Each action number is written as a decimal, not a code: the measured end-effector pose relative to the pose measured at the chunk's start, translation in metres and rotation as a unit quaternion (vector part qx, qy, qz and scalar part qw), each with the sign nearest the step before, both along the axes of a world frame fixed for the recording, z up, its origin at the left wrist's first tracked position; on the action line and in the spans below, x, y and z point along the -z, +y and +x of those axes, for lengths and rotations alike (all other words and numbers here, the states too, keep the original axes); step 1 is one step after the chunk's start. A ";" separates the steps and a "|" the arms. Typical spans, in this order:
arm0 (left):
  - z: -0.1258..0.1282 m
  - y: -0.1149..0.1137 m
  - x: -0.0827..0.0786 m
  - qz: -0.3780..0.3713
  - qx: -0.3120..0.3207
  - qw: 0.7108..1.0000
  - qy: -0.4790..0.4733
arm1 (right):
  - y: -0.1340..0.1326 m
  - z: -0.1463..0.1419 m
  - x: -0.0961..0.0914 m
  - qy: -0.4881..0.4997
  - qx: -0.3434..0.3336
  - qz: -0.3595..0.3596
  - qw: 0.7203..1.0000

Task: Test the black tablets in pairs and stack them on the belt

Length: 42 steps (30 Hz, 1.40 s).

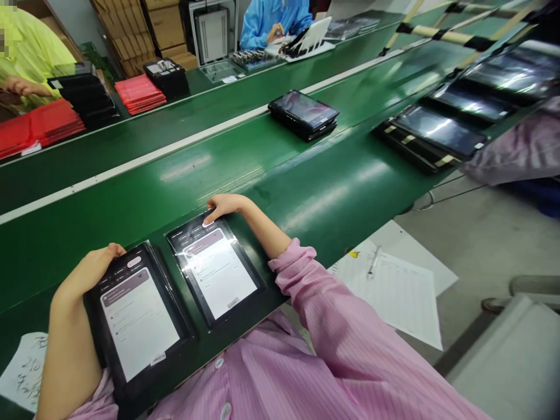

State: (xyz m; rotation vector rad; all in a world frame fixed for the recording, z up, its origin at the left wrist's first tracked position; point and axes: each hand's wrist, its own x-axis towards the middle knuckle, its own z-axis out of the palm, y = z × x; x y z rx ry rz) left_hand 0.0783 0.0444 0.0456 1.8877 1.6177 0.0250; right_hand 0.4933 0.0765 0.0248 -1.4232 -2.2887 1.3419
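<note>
Two tablets with lit screens lie side by side on the green bench in front of me, both showing a similar menu panel. My left hand [90, 269] is bent over the top edge of the left tablet [142, 326], its fingers curled at the upper corner and partly hidden. That tablet sits higher, with dark layers showing under its right side. At the right tablet [223, 271], my right hand [226, 205] grips the top edge, thumb on the upper screen and other fingers mostly out of sight behind it. Small labels stick to the lower part of both screens.
A short stack of tablets [304, 114] rests on the green belt [196, 163]. More tablets [441, 128] lie at the right. Across the belt are red sleeves [140, 93], black stacks and two people. Papers [394, 286] with a pen are at my right; a handwritten note [26, 370] is at left.
</note>
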 end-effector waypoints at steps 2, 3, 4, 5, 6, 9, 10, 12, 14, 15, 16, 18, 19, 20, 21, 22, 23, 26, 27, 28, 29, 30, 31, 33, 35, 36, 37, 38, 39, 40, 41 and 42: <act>-0.001 0.002 0.004 -0.001 0.004 1.000 0.021 | -0.001 -0.002 -0.001 0.002 0.008 0.007 1.000; 0.000 0.003 0.006 0.000 0.006 0.999 0.034 | -0.001 -0.002 -0.001 0.006 0.011 0.011 1.000; 0.001 0.003 0.006 0.000 0.008 0.999 0.045 | -0.001 -0.002 0.000 0.011 0.011 0.014 1.000; 0.003 0.002 0.006 0.003 0.010 0.999 0.052 | -0.001 -0.002 0.000 0.019 0.011 0.015 1.000; 0.005 0.002 0.004 0.006 0.012 0.998 0.055 | -0.001 -0.002 0.001 0.029 0.011 0.013 0.999; 0.010 -0.002 -0.003 -0.008 0.030 0.998 0.057 | -0.001 0.001 0.001 0.061 0.016 -0.002 0.998; 0.011 -0.004 -0.006 -0.022 0.040 0.997 0.063 | -0.001 0.002 0.001 0.068 0.018 -0.005 0.998; 0.014 -0.008 -0.010 -0.046 0.064 0.994 0.069 | -0.001 0.003 0.000 0.073 0.018 -0.002 0.997; 0.017 -0.012 -0.012 -0.050 0.096 0.993 0.055 | -0.002 0.004 -0.002 0.063 0.007 0.014 0.998; 0.019 -0.014 -0.012 -0.047 0.115 0.991 0.044 | -0.003 0.004 -0.002 0.049 0.001 0.029 0.998; 0.021 -0.015 -0.012 -0.044 0.136 0.989 0.035 | -0.004 0.004 -0.001 0.029 -0.005 0.049 0.998; 0.025 -0.017 -0.009 -0.034 0.167 0.985 0.040 | -0.007 0.003 0.002 -0.027 -0.015 0.089 0.996; 0.026 -0.017 -0.008 -0.026 0.172 0.983 0.051 | -0.008 0.002 0.004 -0.057 -0.017 0.104 0.993; 0.027 -0.016 -0.006 -0.017 0.171 0.983 0.060 | -0.010 0.002 0.007 -0.082 -0.017 0.115 0.990; 0.026 -0.015 -0.005 -0.009 0.166 0.984 0.064 | -0.010 0.002 0.011 -0.099 -0.014 0.122 0.987; 0.026 -0.014 -0.003 -0.002 0.161 0.985 0.062 | -0.010 0.002 0.015 -0.106 -0.006 0.127 0.986; 0.025 -0.012 -0.002 0.003 0.156 0.986 0.053 | -0.009 0.002 0.019 -0.097 0.008 0.130 0.987; 0.022 -0.006 0.002 0.023 0.122 0.992 0.036 | 0.000 0.004 0.029 -0.027 0.074 0.129 0.988; 0.022 -0.005 0.002 0.030 0.107 0.993 0.041 | 0.003 0.005 0.031 -0.009 0.098 0.129 0.987; 0.023 -0.005 0.002 0.035 0.095 0.994 0.045 | 0.007 0.006 0.033 0.003 0.121 0.130 0.984; 0.023 -0.006 0.001 0.037 0.089 0.994 0.047 | 0.009 0.007 0.034 0.009 0.141 0.132 0.981; 0.024 -0.007 0.000 0.036 0.092 0.994 0.044 | 0.010 0.009 0.035 0.012 0.157 0.134 0.978; 0.025 -0.009 -0.002 0.032 0.103 0.994 0.035 | 0.008 0.011 0.036 0.016 0.170 0.135 0.976; 0.026 -0.014 -0.006 0.024 0.136 0.990 0.015 | -0.002 0.016 0.040 0.048 0.184 0.126 0.974; 0.028 -0.022 -0.009 0.017 0.177 0.984 0.010 | -0.023 0.021 0.045 0.116 0.189 0.103 0.970; 0.029 -0.026 -0.010 0.014 0.198 0.980 0.017 | -0.036 0.023 0.048 0.155 0.187 0.090 0.966; 0.030 -0.030 -0.012 0.011 0.216 0.976 0.031 | -0.050 0.024 0.051 0.187 0.181 0.078 0.962; 0.032 -0.033 -0.012 0.008 0.233 0.971 0.049 | -0.064 0.026 0.053 0.206 0.169 0.071 0.961; 0.034 -0.037 -0.013 0.004 0.245 0.967 0.069 | -0.077 0.027 0.056 0.211 0.153 0.066 0.963; 0.036 -0.040 -0.014 -0.001 0.254 0.963 0.089 | -0.089 0.028 0.057 0.212 0.139 0.061 0.965; 0.038 -0.042 -0.014 -0.007 0.257 0.960 0.107 | -0.100 0.029 0.059 0.213 0.129 0.057 0.967; 0.040 -0.044 -0.014 -0.012 0.259 0.958 0.120 | -0.108 0.029 0.060 0.215 0.127 0.054 0.967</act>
